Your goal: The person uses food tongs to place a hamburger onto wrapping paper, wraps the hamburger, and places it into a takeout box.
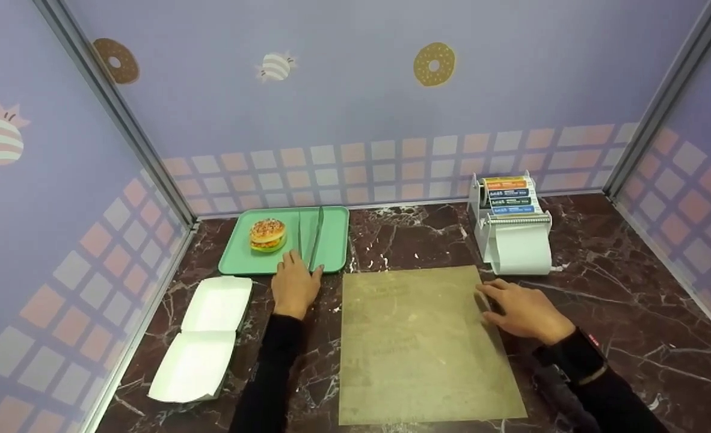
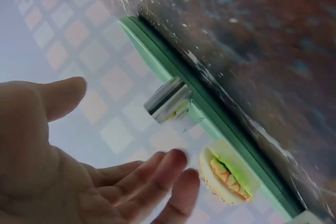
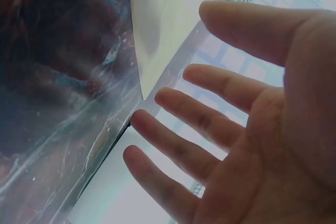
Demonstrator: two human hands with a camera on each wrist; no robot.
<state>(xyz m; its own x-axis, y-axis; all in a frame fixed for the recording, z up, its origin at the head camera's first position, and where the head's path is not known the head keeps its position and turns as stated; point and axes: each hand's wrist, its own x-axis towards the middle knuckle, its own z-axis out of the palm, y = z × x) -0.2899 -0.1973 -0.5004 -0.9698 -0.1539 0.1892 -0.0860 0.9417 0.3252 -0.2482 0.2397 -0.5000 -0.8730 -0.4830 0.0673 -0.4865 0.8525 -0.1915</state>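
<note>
The tongs [image 2: 169, 99], judged light, stiff and slick, are best gripped near the bend; left hand [image 1: 295, 285] and right hand [image 1: 525, 310] are spread.

Near end of tongs [image 1: 316, 240] hidden, print on brown sheet [image 1: 421, 373] blurred, dispenser labels [image 1: 509, 193] too small to read, sleeves [image 1: 271, 373] cut off.
</note>
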